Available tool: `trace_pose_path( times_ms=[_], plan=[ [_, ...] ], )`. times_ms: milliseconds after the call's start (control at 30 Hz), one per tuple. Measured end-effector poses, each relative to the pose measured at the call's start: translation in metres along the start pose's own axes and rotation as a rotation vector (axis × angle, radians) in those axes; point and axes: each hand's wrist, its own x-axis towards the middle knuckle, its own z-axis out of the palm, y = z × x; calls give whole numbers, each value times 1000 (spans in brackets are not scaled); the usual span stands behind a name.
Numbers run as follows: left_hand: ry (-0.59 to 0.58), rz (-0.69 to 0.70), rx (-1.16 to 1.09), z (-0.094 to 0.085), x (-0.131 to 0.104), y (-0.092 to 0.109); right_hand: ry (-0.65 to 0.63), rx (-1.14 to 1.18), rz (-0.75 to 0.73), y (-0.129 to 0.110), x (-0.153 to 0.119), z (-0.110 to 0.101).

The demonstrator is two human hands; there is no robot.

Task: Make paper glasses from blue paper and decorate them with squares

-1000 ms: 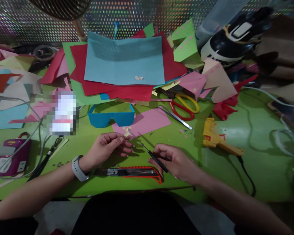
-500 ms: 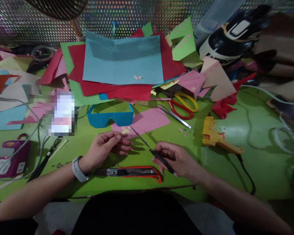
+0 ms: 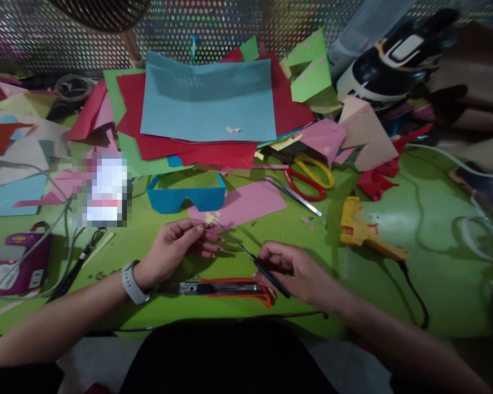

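In the head view, my right hand (image 3: pixel 291 268) grips a slim pair of scissors by its black handle (image 3: pixel 272 277). The thin blades look closed and point up and left, their tip close to my left fingertips. My left hand (image 3: pixel 178 246) pinches thumb and forefinger together; whatever sits between them is too small to make out. Just beyond those fingers, tiny yellow scraps (image 3: pixel 212 217) lie on a pink paper sheet (image 3: pixel 250 205). Blue paper glasses (image 3: pixel 187 200) stand behind my left hand. Below both hands lies an orange-edged utility knife (image 3: pixel 225 288).
A yellow glue gun (image 3: pixel 355 221) with a black cord rests at right. Tweezers (image 3: pixel 299 201) and scissors with red and yellow handles (image 3: pixel 308 183) lie behind. Stacked coloured paper (image 3: pixel 209 104) fills the back. At left are a blurred-out phone (image 3: pixel 105 189) and a purple box with cables (image 3: pixel 18 262).
The scissors' tip has come slightly down and left, nearer my left fingertips. My left hand keeps its pinch in about the same spot.
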Motion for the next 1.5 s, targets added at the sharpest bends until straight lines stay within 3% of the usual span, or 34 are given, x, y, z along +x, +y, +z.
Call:
trace_pose_path(
  times_ms=[500, 1500],
  plan=[
    [-68, -1, -19, -3, 1, -5, -35, 14, -14, 2, 3, 5],
    [-46, -17, 22, -3, 0, -3, -59, 72, -3, 0, 3, 4]
  ],
)
